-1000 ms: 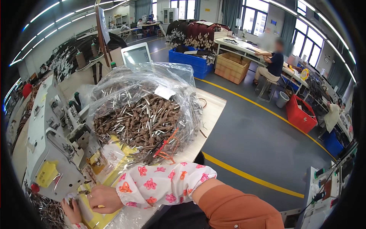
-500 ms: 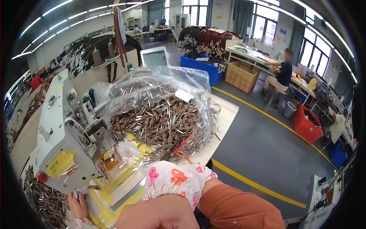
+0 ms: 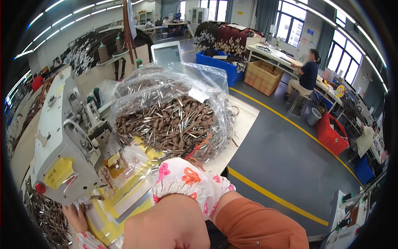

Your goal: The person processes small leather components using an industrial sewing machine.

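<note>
My left hand (image 3: 76, 219) is at the lower left, beside the front end of a white sewing machine (image 3: 68, 166). Its fingers are stretched out and apart, the tips close to a short brown cord piece (image 3: 97, 197) beneath the machine head. Very near the camera, my right hand (image 3: 166, 226) shows its back; its fingers are hidden below the lower edge, so what they hold cannot be told. A white sleeve cover (image 3: 188, 178) with pink and orange bows sits on that forearm. Beyond it, a clear plastic bag (image 3: 170, 76) holds many brown cord pieces with silvery ends (image 3: 174, 124).
Red-orange handled snips (image 3: 195, 153) lie at the bag's near edge. More cord pieces (image 3: 43, 213) are heaped left of the machine. Behind the bag stands a tablet-like screen (image 3: 166, 54). Across the aisle, a seated person (image 3: 306, 76) works near a red bin (image 3: 331, 135).
The view has shifted slightly. My left hand appears a little farther left, and its fingers have spread. My right hand has come nearer and looks larger. The seated person's head and arms have moved.
</note>
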Demonstrator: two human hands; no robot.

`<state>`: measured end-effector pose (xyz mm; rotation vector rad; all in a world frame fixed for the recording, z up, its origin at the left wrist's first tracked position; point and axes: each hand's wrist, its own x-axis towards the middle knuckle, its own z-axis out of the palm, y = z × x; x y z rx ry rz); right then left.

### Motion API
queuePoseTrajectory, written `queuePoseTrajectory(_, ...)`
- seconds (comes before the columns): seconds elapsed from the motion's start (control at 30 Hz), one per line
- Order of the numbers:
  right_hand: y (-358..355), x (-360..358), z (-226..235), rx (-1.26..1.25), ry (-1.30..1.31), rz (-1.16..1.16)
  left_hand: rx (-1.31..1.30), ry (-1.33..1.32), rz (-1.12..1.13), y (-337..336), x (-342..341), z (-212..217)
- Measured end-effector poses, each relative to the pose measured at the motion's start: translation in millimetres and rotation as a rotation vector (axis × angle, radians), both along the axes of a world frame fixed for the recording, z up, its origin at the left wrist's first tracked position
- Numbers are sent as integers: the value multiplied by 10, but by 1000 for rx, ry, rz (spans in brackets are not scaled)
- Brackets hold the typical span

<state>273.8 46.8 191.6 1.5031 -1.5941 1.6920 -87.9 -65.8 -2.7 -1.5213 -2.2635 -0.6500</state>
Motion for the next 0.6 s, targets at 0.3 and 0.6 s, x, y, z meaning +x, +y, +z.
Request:
queuePoseTrajectory(0.3,-285,-284,-215,-222,-34,237,-56,-294,-51,112,194,147)
queuePoseTrajectory(0.6,453,-194,-422,671,-335,-1010,266,9,161,-316,-463,251)
